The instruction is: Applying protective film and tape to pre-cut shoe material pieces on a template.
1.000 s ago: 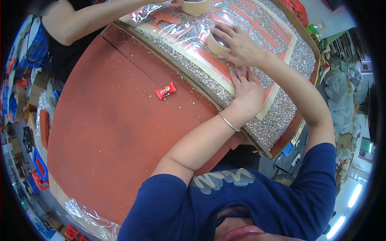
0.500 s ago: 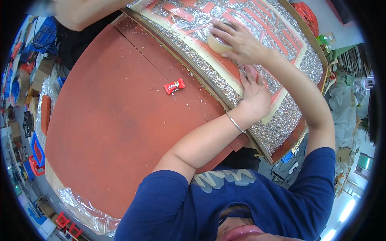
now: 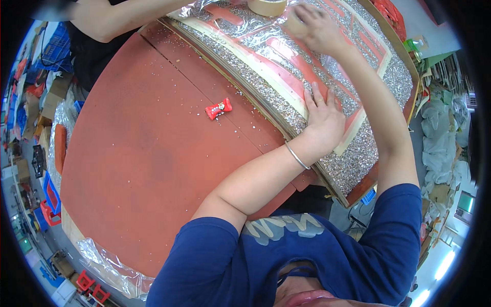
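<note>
Moved since the earlier view: right hand (image 3: 318, 26), with its tape roll (image 3: 295, 23), has travelled up the glittered panel (image 3: 358, 158) toward 12 o'clock, arm now stretched long; left hand (image 3: 322, 115) has kept its place on the panel, though the whole scene sits lower and more to 3 o'clock in the picture. Right hand: fingers curled round the tape roll, gripping it; the roll is mostly covered by the fingers and blurred, only a pale tan edge showing. Left hand: open, palm down, fingers spread flat on the panel's red and silver surface, a thin bangle (image 3: 297, 155) at the wrist. Second tape roll (image 3: 267, 6): tan, at the 12 o'clock rim, cut off by the picture's edge. Another person's arm (image 3: 123, 18): enters at 11 o'clock, hand out of view beyond the rim. Red wrapped sweet (image 3: 219, 108): lies on the red round table (image 3: 143, 163), just beside the panel's near edge, at 10 o'clock from the left hand. Clear plastic sheet (image 3: 110, 266): crumpled at the table's 7 o'clock edge. Panel's lettering: partly hidden by both arms.
</note>
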`<action>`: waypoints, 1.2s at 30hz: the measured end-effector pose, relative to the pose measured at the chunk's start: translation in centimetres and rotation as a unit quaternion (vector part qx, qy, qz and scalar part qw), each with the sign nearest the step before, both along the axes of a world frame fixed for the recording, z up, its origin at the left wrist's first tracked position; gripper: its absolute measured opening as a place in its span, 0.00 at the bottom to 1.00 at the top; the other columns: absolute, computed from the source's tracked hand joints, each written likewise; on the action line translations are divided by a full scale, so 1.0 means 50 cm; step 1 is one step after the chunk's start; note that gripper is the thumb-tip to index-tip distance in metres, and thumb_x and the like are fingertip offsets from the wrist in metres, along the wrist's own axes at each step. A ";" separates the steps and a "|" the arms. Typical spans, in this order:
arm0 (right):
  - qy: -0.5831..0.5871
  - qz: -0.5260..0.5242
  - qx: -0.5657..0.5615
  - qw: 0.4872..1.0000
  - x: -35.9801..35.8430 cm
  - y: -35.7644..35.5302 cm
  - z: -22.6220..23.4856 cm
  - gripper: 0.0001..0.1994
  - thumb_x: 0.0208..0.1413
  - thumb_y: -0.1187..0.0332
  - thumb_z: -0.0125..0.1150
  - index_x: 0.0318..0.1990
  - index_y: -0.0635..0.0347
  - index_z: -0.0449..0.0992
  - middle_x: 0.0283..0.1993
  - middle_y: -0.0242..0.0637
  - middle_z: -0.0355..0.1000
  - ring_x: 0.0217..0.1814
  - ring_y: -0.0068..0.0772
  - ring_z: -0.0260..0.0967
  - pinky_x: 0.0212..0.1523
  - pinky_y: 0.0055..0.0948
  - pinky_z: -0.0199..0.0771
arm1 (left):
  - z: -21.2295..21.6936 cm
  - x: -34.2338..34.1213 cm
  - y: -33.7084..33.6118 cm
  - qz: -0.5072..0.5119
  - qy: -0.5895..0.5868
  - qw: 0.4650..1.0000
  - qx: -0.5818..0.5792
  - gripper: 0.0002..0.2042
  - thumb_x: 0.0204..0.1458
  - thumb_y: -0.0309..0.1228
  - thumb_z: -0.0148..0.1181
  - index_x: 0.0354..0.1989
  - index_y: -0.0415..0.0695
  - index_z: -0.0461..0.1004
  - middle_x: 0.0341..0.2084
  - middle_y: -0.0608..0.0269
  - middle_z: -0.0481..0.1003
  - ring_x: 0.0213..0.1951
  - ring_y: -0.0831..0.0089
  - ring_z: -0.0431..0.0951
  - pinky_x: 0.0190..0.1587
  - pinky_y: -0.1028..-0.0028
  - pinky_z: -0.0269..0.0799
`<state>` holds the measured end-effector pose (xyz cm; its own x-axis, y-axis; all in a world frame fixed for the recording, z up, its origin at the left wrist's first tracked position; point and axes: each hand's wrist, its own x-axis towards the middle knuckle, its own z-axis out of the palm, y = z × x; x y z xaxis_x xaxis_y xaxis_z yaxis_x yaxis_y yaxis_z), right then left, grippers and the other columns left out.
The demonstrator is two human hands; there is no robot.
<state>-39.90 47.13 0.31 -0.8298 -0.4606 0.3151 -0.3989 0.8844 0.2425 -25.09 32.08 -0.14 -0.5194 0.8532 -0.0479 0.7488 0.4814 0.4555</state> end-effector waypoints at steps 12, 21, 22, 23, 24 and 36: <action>0.009 -0.014 -0.143 0.990 0.032 -0.201 -0.017 0.38 0.44 0.57 0.67 0.63 0.57 0.60 0.64 0.41 0.59 0.59 0.49 0.61 0.59 0.44 0.63 | -0.014 0.003 0.008 0.017 -0.046 0.996 0.070 0.31 0.54 0.38 0.49 0.66 0.41 0.56 0.66 0.43 0.52 0.66 0.32 0.45 0.63 0.33 0.36; 0.069 -0.255 -0.061 0.962 -0.010 0.113 -0.020 0.29 0.48 0.53 0.61 0.57 0.55 0.66 0.62 0.35 0.63 0.61 0.39 0.63 0.58 0.40 0.63 | -0.020 0.014 0.016 0.012 0.055 0.998 0.028 0.36 0.45 0.42 0.65 0.59 0.30 0.62 0.65 0.41 0.52 0.64 0.26 0.46 0.61 0.33 0.43; 0.072 -0.263 -0.028 0.962 -0.017 0.116 -0.029 0.29 0.48 0.53 0.61 0.57 0.55 0.67 0.63 0.35 0.62 0.62 0.39 0.63 0.58 0.41 0.63 | -0.011 0.012 0.017 0.002 0.043 0.999 0.016 0.36 0.46 0.42 0.64 0.60 0.31 0.62 0.64 0.41 0.53 0.64 0.25 0.45 0.61 0.33 0.43; 0.075 -0.273 0.005 0.959 -0.021 0.126 -0.034 0.28 0.49 0.54 0.61 0.56 0.55 0.68 0.63 0.36 0.61 0.62 0.39 0.62 0.58 0.41 0.63 | -0.003 0.012 0.021 -0.009 0.030 0.999 0.005 0.36 0.46 0.42 0.64 0.60 0.31 0.61 0.64 0.41 0.54 0.64 0.24 0.45 0.60 0.32 0.42; 0.056 -0.194 -0.060 0.978 -0.007 0.030 -0.019 0.28 0.49 0.53 0.60 0.56 0.56 0.67 0.64 0.36 0.61 0.63 0.40 0.62 0.58 0.44 0.62 | -0.013 -0.001 0.007 0.000 0.031 1.000 -0.001 0.36 0.46 0.42 0.64 0.60 0.31 0.61 0.64 0.41 0.54 0.64 0.24 0.45 0.60 0.32 0.42; 0.006 -0.342 -0.034 0.939 0.199 0.279 0.003 0.30 0.53 0.54 0.55 0.62 0.57 0.63 0.67 0.39 0.57 0.68 0.46 0.54 0.65 0.41 0.54 | -0.006 0.005 0.010 0.000 0.042 0.999 0.020 0.28 0.49 0.33 0.54 0.60 0.35 0.65 0.66 0.43 0.54 0.64 0.29 0.48 0.63 0.35 0.39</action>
